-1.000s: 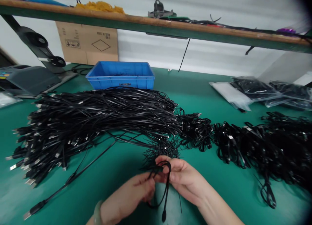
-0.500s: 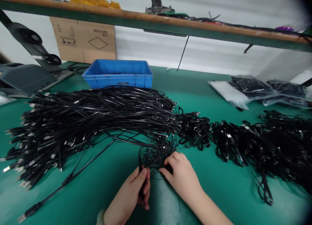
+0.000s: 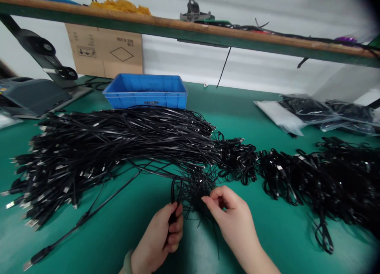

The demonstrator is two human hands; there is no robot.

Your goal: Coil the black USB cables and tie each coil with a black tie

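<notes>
My left hand (image 3: pixel 157 232) is closed around a black flat cable (image 3: pixel 175 191), and a narrow loop of it stands up above my fingers. My right hand (image 3: pixel 233 214) sits just to the right, its thumb and forefinger pinched at the edge of a tangle of thin black strands (image 3: pixel 197 193). These strands spill from the end of a large bundle of black flat USB cables (image 3: pixel 118 141), lying on the green mat (image 3: pixel 267 234). The cable's plug is hidden.
Coiled black cables (image 3: pixel 308 175) lie to the right, with bagged cables (image 3: pixel 305 110) and a white bag (image 3: pixel 276 116) behind them. A blue plastic crate (image 3: pixel 145 93) stands behind the bundle. One loose cable (image 3: pixel 89 212) runs toward the lower left.
One second ago both hands held the cable together. Now they are apart: my left hand holds the loop lower left, and my right hand has moved to the tangle and lifted slightly.
</notes>
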